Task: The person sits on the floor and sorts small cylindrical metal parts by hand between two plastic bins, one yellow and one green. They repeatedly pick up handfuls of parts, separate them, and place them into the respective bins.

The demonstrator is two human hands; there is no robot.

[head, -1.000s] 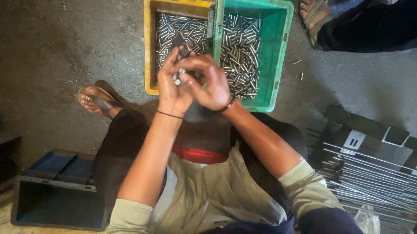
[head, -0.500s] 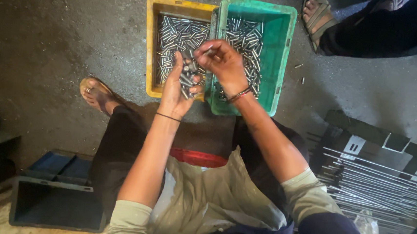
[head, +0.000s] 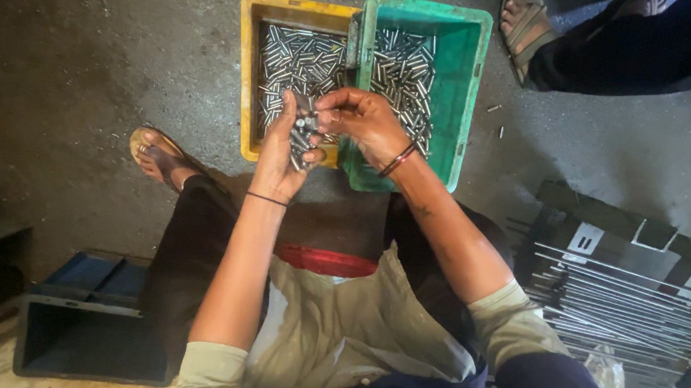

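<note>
Between the two hands, just above the near edge of the bins, sits a small bundle of metal pins [head: 301, 138]; too many overlap to count them. The left hand [head: 282, 153] cups the bundle upright, its fingers [head: 289, 109] curled round the far side and the thumb closing the near side, so the pins are gripped in the fist. The right hand [head: 360, 122] comes in from the right, its fingers [head: 325, 116] pressed together on the top end of one pin in the bundle, pinching it; which pin exactly is too small to tell.

Beyond the fingers lie two plastic bins side by side on the concrete floor [head: 88, 54], touching: one yellow bin [head: 248, 74] to the left and one green bin [head: 466, 89] to the right, each with a loose layer of the same metal pins. Two stray pins [head: 493, 109] lie on the floor just right of the green bin.

Near the person's left knee stands one dark blue crate [head: 85, 322]. To the right of the right arm is one stack of flat metal brackets [head: 622, 302]. Another person's sandalled foot [head: 527, 28] rests on the floor beyond the green bin.
</note>
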